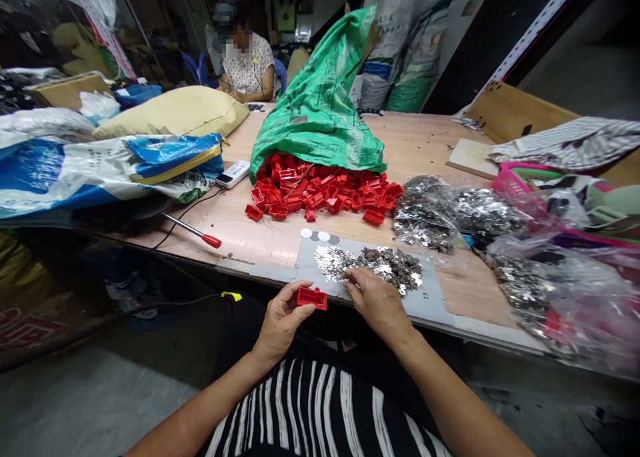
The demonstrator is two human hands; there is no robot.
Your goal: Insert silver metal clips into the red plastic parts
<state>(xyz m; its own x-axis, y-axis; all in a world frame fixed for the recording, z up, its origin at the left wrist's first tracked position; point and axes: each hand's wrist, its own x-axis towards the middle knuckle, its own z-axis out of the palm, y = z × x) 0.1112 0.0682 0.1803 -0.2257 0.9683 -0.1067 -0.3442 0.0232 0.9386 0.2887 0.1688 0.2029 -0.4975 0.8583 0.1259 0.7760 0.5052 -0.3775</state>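
My left hand (281, 320) pinches a small red plastic housing (312, 298), its hollow side turned up toward me, just off the table's front edge. To its right, my right hand (373, 302) reaches over the near edge of a pile of small flat metal pieces (375, 268). Its thumb and forefinger are drawn together; whether a metal piece sits between them is too small to make out. The pile lies on a grey sheet (434, 297). Farther back, a heap of red plastic housings (320, 190) spills from a green woven sack (320, 124).
Clear bags of metal pieces (430, 210) stand on the right beside a pink basket (515, 180). A red-tipped lever (211, 241) sticks out at the left, near a white device (234, 174). Sacks (175, 110) fill the left side. Another person (250, 64) sits across the table.
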